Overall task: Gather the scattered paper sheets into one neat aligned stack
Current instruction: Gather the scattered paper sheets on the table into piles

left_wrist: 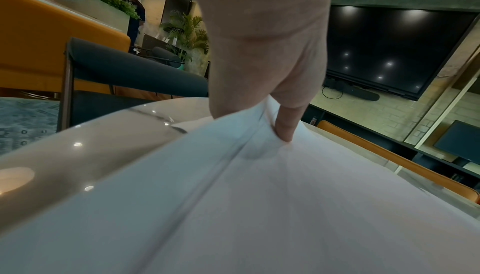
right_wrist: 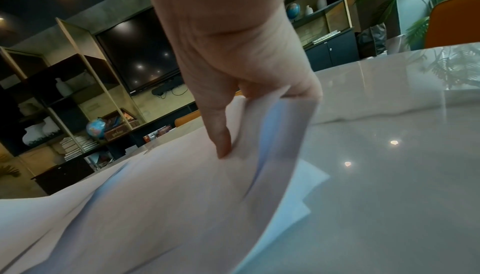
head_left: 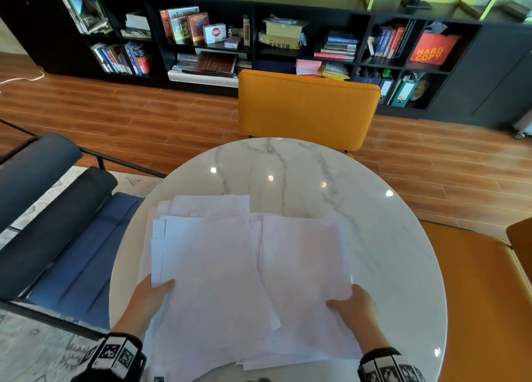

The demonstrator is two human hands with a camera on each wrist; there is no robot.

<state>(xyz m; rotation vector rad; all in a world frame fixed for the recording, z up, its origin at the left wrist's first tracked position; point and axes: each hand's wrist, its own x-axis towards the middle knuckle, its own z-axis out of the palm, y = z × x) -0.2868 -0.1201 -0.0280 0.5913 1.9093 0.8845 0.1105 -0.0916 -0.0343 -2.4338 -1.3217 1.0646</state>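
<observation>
Several white paper sheets (head_left: 218, 266) lie overlapping and askew on the near half of a round marble table (head_left: 302, 165). My left hand (head_left: 149, 295) pinches the left edge of the pile, thumb on top and fingers under it. The left wrist view shows that thumb pressing into the lifted sheets (left_wrist: 259, 186). My right hand (head_left: 354, 304) pinches the right sheet (head_left: 302, 255) near its lower right corner, thumb on top. In the right wrist view the right hand (right_wrist: 233, 114) holds curled sheets (right_wrist: 182, 196) raised off the table.
A yellow chair (head_left: 305, 108) stands at the table's far side. A dark blue armchair (head_left: 57, 232) is at the left, an orange seat (head_left: 475, 295) at the right. Bookshelves (head_left: 230, 36) line the back wall. The table's far half (head_left: 374, 223) shows bare marble.
</observation>
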